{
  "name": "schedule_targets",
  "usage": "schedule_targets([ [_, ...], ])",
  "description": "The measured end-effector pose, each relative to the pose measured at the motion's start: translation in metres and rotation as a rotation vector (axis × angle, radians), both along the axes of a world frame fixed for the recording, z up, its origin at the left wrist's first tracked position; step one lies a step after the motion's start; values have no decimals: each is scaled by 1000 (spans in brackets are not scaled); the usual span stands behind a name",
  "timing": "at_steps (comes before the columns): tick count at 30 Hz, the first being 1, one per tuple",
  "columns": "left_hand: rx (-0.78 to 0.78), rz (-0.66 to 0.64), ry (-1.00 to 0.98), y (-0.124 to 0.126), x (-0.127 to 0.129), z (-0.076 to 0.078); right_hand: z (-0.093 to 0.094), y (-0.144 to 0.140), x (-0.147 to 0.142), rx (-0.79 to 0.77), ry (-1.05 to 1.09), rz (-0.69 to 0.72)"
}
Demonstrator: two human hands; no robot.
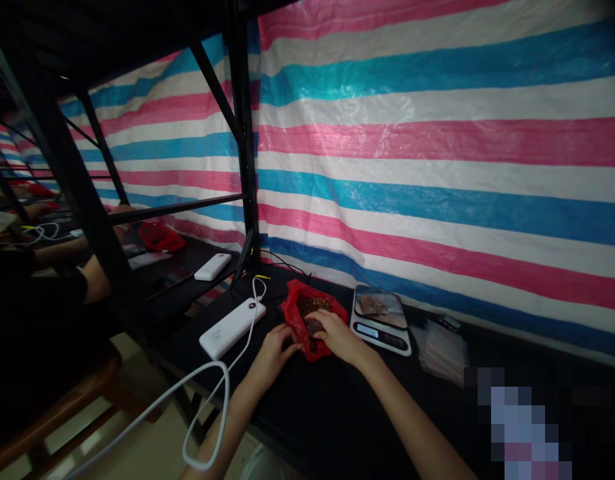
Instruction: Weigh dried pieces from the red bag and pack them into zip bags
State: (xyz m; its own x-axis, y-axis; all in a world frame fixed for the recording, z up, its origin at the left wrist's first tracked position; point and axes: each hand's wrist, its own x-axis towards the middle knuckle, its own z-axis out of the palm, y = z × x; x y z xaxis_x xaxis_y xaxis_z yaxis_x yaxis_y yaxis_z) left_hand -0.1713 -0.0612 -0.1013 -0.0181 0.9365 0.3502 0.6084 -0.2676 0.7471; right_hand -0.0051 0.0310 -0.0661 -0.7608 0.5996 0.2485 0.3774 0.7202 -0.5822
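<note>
I am watching both hands working at a red plastic bag [300, 313] that is lying open on the black table [337, 407], just left of a small digital scale [380, 320]. The right hand [337, 337] is reaching into the mouth of the bag with its fingers curled around a small dark piece, though I cannot tell exactly what that piece is; brown bits are showing inside the bag behind it. The left hand [274, 353] is resting on the table at the bag's near left edge, fingers bent and pressing against the red plastic, seemingly holding it in place; I cannot tell whether it is actually pinching the plastic. The scale is carrying something brownish on its shiny plate, and a stack of clear packets [440, 350] is lying just to its right. Left of the hands, a white power bank [230, 328] is sitting on the table with a white cable [207, 393] looping from it down over the table's edge. Behind everything, a pink, blue and white striped tarp [437, 153] is hanging as a wall. Farther left, past a black metal frame [244, 133], another person's arm [94, 280] is showing at a neighbouring table with a second red bag [160, 237] and another white power bank [212, 267].
</note>
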Motion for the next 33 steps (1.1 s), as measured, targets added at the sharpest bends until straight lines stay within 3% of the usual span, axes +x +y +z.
schedule_targets([
  [6,-10,10,10,-4,2,6,-10,-3,-7,27,135,-22],
  [13,-62,37,-38,-6,4,10,-27,6,-12,-338,578,-97],
  [18,-108,120,68,-15,6,15,-15,17,18,-346,796,-153],
  [23,127,252,121,-11,38,32,-10,32,67,-259,945,-306],
  [25,218,160,166,5,63,45,-10,38,85,-251,1016,-368],
  [28,349,-40,242,51,104,61,-12,45,105,-251,1105,-432],
  [33,277,-190,393,143,152,53,-16,53,122,-213,1158,-514],
])
